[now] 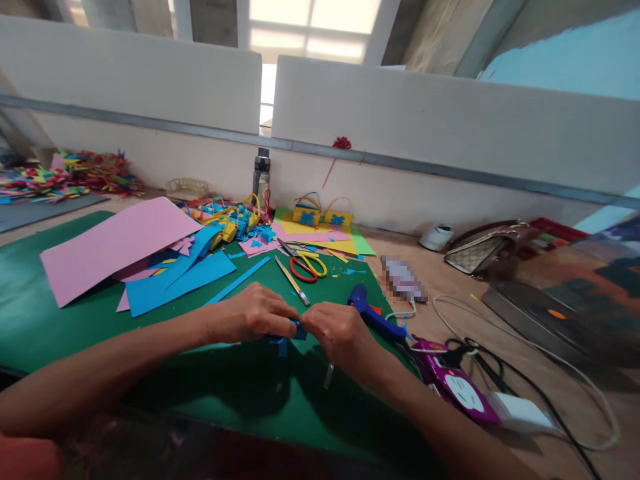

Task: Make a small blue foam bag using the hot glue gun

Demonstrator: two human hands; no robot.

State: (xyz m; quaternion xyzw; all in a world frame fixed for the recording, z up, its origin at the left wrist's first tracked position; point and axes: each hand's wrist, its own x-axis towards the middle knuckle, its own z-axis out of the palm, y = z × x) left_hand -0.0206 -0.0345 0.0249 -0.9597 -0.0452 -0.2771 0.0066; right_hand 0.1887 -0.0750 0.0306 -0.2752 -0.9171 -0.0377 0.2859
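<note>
- Our fingertips (295, 319) meet in the middle, pinched tight on a small blue paper piece (286, 338), so both hands are closed around it, no gap to speak of.
- Left hand (250, 313) comes in knuckles up; right hand (340, 333) mirrors it, thumb side touching the paper.
- The paper sits just above the green mat (50, 313), near its front middle, with little blue bits poking out under our fingers.
- Just beside our right hand lies a blue glue gun (373, 313), nozzle pointing away from us, its cord trailing off right.
- A bit further back: scissors (307, 265) with red and yellow handles, and a narrow cutter (293, 280) lying next to them.
- Left of that, a long blue strip (237, 281), blue sheets (180, 280) and a big pink sheet (110, 247) overlapping each other.
- Towards the wall there's a heap of scraps (235, 223), two small yellow baskets (320, 212) with blue bows, and a bottle (261, 175) standing upright.
- Off the mat on the right: a purple gadget (453, 383), a white charger (520, 413) and looping cables (525, 347).
- Far left, a colourful pile (75, 175) of paper stuff.
</note>
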